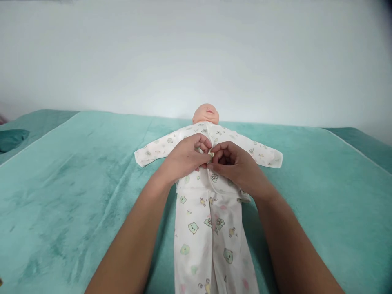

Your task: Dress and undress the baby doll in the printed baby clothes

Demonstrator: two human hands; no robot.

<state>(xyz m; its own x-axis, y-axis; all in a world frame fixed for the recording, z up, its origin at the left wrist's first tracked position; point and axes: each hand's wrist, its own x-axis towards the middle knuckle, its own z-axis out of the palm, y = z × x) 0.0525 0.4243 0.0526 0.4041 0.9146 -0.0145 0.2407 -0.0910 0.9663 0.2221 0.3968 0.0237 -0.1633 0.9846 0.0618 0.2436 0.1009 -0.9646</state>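
A baby doll lies on its back, its head toward the wall. It wears a white long-sleeved baby shirt printed with small animals, and matching pants. At the middle of the chest, my left hand pinches the shirt's front edge from the left. Close against it, my right hand pinches the same front opening from the right. The fingertips of both hands nearly meet there, with a small bit of fabric or a fastener between them. Both sleeves are spread out sideways, and no doll hands show at the cuffs.
A teal plush blanket covers the surface beneath the doll, with some creases on the left. Behind it rises a plain pale wall. A darker green fabric item lies at the far left edge.
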